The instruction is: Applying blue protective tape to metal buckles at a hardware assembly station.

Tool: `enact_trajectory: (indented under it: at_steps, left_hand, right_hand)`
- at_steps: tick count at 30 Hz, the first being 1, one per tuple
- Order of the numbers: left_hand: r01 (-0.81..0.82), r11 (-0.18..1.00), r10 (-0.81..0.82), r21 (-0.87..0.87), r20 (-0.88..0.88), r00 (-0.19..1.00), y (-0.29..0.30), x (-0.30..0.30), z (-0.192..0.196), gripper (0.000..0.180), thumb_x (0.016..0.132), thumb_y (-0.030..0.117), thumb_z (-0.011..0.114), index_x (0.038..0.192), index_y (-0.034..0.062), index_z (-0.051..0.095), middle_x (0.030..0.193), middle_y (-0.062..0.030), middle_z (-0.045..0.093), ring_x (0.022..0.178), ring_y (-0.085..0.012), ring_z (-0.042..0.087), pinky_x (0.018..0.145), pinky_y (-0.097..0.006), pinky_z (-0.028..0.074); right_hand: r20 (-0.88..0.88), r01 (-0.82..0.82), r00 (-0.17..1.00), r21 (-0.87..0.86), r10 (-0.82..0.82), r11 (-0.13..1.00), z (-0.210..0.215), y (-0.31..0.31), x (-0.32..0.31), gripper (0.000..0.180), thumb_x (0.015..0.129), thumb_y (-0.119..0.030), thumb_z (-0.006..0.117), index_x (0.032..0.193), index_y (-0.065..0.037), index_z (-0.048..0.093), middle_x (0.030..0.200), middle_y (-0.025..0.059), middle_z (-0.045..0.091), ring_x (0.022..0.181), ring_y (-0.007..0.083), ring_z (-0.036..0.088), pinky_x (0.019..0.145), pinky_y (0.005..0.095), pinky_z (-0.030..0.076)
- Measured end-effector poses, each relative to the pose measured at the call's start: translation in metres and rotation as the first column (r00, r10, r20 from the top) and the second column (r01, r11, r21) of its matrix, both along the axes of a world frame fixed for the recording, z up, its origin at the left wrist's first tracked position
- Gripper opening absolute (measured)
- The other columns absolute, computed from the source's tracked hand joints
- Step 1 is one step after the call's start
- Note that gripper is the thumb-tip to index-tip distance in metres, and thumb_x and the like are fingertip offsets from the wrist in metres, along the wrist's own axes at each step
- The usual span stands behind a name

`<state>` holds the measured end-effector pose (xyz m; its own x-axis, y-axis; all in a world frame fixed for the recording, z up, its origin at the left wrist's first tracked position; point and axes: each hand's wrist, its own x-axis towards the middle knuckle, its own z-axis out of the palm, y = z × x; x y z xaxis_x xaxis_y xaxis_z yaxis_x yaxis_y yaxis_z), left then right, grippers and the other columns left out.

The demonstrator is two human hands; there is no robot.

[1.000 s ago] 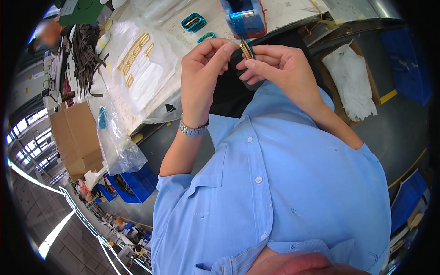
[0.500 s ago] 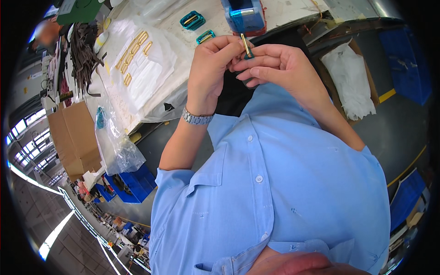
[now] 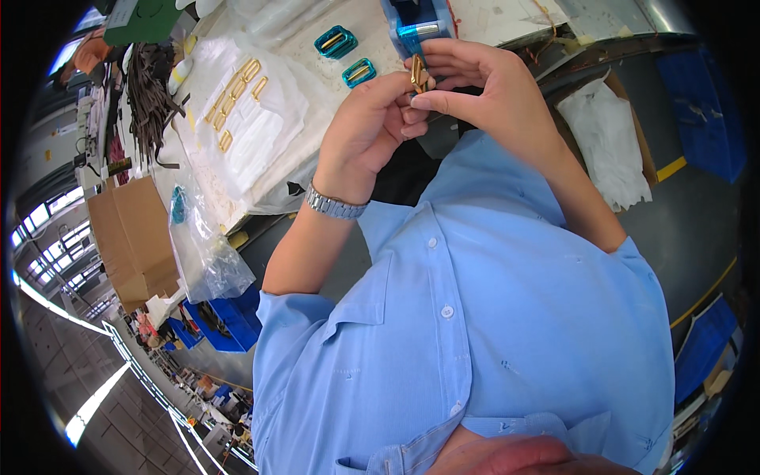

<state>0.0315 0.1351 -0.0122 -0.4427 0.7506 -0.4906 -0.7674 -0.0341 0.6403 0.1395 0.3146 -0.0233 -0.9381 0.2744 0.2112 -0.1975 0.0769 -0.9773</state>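
Note:
Between my two hands, just in front of the tape dispenser, stands a gold rectangular buckle [image 3: 416, 73] on edge, with a bit of teal at its lower end. My left hand [image 3: 368, 119], wearing a metal watch, pinches it between thumb and fingers. On its other side my right hand [image 3: 499, 83] closes in, its thumb at the lower end and fingertips behind, partly hidden. The blue tape dispenser [image 3: 443, 20] carries teal film. Two gold buckles wrapped in teal film, the farther one [image 3: 336, 43] and the nearer one [image 3: 359, 73], lie left of it.
Several bare gold buckles [image 3: 229, 99] rest on a white sheet [image 3: 269, 134] at the left. Beyond them hang dark strips [image 3: 150, 95]. A clear plastic bag [image 3: 210, 261] and a cardboard box [image 3: 131, 237] flank the table's left; a box with white wrapping [image 3: 606, 142] stands right.
The buckle has been turned in my fingers and now shows its gold face. My right hand has moved up toward the dispenser; my left has shifted slightly down and left.

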Motion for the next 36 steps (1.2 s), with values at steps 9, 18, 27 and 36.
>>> enact_trajectory:
  at_steps: [9,18,27,36]
  left_hand:
    - [0.047,0.999,-0.042,-0.013,0.292,0.955,0.004,-0.010,0.009,0.018,0.109,0.023,0.063,0.108,0.0048,0.067,0.086,0.0005,0.063,0.067,-0.0105,0.050,0.057,-0.027,0.041]
    - [-0.067,0.995,0.088,-0.074,0.329,0.940,0.006,0.008,0.022,0.011,0.108,0.019,0.063,0.106,0.0084,0.064,0.082,0.0014,0.064,0.065,-0.0107,0.054,0.057,-0.029,0.045]
    - [-0.108,0.994,0.101,0.004,0.327,0.940,0.004,0.013,0.018,0.025,0.113,0.030,0.060,0.113,0.0061,0.069,0.088,0.0010,0.066,0.070,-0.0109,0.055,0.061,-0.029,0.046]
    - [-0.098,0.995,0.101,-0.026,0.350,0.931,0.010,0.013,0.014,0.023,0.112,0.026,0.057,0.106,0.0060,0.066,0.083,0.0010,0.062,0.067,-0.0111,0.055,0.059,-0.028,0.049]
  right_hand:
    - [0.078,-0.048,0.995,-0.243,0.069,0.969,0.007,-0.007,-0.003,0.044,0.090,-0.016,0.087,0.125,0.007,0.073,0.108,0.0111,0.081,0.098,0.0154,0.078,0.091,0.0291,0.062]
    - [0.123,-0.035,0.990,-0.211,0.062,0.977,0.020,-0.010,-0.001,0.040,0.092,-0.016,0.085,0.123,0.006,0.075,0.104,0.0105,0.082,0.093,0.0126,0.077,0.085,0.0271,0.062]
    - [0.103,-0.068,0.989,-0.300,0.104,0.952,0.016,-0.009,-0.004,0.042,0.092,-0.014,0.085,0.127,0.007,0.073,0.108,0.0096,0.081,0.095,0.0118,0.076,0.085,0.0272,0.062]
    - [0.150,0.011,0.988,-0.262,0.029,0.965,0.014,-0.014,-0.003,0.040,0.096,-0.014,0.082,0.129,0.007,0.073,0.102,0.0084,0.082,0.087,0.0079,0.073,0.080,0.0238,0.060]
